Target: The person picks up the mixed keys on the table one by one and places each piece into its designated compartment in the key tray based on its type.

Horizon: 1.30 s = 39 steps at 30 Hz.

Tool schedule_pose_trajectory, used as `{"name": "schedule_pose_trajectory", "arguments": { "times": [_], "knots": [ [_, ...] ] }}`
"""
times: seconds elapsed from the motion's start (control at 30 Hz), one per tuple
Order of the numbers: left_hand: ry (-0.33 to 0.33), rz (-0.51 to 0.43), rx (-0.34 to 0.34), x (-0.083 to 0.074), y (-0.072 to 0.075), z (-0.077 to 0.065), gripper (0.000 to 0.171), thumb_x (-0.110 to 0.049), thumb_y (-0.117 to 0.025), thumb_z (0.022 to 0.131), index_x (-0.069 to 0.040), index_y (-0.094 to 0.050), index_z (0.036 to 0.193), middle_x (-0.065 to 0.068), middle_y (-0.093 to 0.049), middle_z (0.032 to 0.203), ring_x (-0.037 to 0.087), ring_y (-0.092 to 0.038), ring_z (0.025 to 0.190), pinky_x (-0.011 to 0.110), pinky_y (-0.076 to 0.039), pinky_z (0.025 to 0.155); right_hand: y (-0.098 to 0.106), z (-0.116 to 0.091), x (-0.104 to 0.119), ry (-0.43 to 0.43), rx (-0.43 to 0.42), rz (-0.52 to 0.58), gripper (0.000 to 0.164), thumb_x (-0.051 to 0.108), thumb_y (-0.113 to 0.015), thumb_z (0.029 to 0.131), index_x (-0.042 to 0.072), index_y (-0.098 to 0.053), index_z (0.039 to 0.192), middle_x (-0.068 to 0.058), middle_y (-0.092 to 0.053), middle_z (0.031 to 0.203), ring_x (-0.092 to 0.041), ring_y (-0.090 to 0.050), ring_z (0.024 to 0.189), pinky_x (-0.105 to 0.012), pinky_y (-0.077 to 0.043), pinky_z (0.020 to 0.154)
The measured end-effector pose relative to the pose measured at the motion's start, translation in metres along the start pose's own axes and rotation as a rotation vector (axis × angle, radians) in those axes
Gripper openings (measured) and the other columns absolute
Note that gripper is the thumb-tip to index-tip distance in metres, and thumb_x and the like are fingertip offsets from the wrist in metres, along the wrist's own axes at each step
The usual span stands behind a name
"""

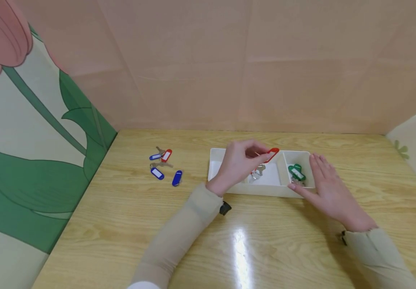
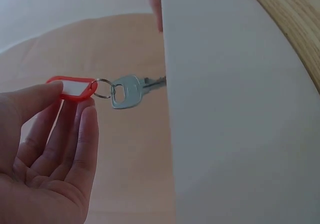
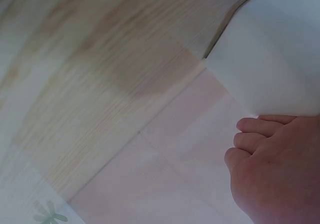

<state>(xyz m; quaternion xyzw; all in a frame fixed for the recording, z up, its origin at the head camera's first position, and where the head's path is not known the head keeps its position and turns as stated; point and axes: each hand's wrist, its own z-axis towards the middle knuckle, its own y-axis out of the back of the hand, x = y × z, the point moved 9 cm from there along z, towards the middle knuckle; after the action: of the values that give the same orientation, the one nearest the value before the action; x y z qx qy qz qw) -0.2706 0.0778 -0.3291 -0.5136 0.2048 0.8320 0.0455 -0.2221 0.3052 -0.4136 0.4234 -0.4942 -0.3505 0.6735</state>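
My left hand [image 1: 237,162] pinches a red key tag [image 1: 273,153] between thumb and fingers, over the middle compartment of a white divided tray [image 1: 265,190]. In the left wrist view, a silver key [image 2: 128,91] is joined to the tag by a ring, its tip hidden behind the tray wall [image 2: 235,103]. Metal key parts [image 1: 256,173] and a bit of red show in that compartment below the hand. Against the tray's right end rests my right hand [image 1: 330,192], fingers extended along the outside and thumb at the front corner. Green key tags [image 1: 296,172] lie in the right compartment.
Left of the tray, on the wooden table [image 1: 114,224], lie several keys with blue tags [image 1: 157,173] and one red tag [image 1: 166,155]. A pinkish backdrop [image 1: 193,80] stands at the table's back edge, and a flower-patterned panel [image 1: 31,172] at the left.
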Motion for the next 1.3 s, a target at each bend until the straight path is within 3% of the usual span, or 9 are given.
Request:
{"name": "schedule_pose_trajectory", "arguments": {
  "times": [0.47, 0.7, 1.3],
  "knots": [
    [0.043, 0.053, 0.007, 0.016, -0.007, -0.003, 0.009, -0.009, -0.080, 0.090, -0.009, -0.078, 0.098, -0.010, -0.071, 0.085, 0.004, -0.067, 0.072, 0.019, -0.056, 0.068, 0.000, 0.000, 0.000, 0.008, -0.009, 0.004, 0.106, 0.052, -0.067, 0.095, -0.005, -0.006, 0.160, -0.029, -0.006, 0.165, -0.038, 0.005, 0.153, -0.048, 0.006, 0.121],
    [0.058, 0.030, 0.016, 0.022, -0.011, -0.003, 0.012, -0.010, -0.082, 0.088, -0.005, -0.078, 0.098, -0.011, -0.070, 0.084, 0.004, -0.067, 0.072, 0.020, -0.056, 0.067, -0.001, 0.000, -0.001, 0.002, -0.002, 0.000, 0.106, 0.053, -0.067, 0.095, -0.004, -0.005, 0.160, -0.028, -0.005, 0.165, -0.039, 0.006, 0.153, -0.050, 0.006, 0.121],
    [0.110, 0.041, 0.053, 0.033, -0.021, -0.005, 0.009, -0.013, -0.082, 0.089, -0.009, -0.078, 0.096, -0.014, -0.070, 0.083, 0.004, -0.066, 0.071, 0.020, -0.056, 0.065, -0.002, -0.001, -0.002, -0.003, 0.007, -0.005, 0.107, 0.054, -0.066, 0.095, -0.003, -0.004, 0.160, -0.029, -0.006, 0.165, -0.042, 0.003, 0.152, -0.049, 0.007, 0.121]
  ]
}}
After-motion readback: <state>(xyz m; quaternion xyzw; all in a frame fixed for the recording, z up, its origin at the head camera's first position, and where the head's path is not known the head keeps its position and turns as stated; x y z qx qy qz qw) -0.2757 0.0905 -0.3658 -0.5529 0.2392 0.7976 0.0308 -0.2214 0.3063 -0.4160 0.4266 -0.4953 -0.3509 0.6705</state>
